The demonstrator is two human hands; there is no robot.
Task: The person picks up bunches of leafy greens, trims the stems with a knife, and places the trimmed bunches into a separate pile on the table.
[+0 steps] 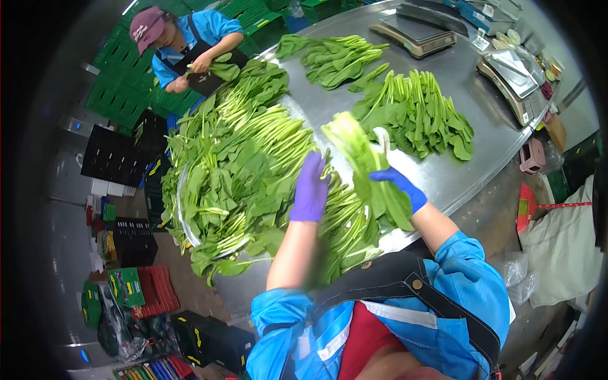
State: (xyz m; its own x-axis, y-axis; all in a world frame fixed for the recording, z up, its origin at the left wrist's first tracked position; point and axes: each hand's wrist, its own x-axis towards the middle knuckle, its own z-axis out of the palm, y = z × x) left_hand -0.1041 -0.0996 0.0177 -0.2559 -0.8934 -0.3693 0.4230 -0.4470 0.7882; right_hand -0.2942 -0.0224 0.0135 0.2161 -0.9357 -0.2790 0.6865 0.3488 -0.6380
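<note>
My left hand (310, 188), in a purple glove, is over the near right side of a large heap of leafy greens (247, 171). Its fingers are stretched out, and some stems lie right beside the thumb. In front of me my right hand (403, 185), in a blue glove, grips a bunch of leafy greens (367, 168). The pale stem ends point up and away, and the leaves hang down toward me; the bunch is smeared by motion. Just behind it shows a small white curved thing (382, 139) that I cannot make out.
Two sorted piles of greens, one nearer (418, 114) and one farther (339, 60), lie on the metal table (481, 152). Scales (415, 35) stand along the far side. Across the heap a co-worker (196, 47) handles greens. Green crates (120, 95) are stacked behind.
</note>
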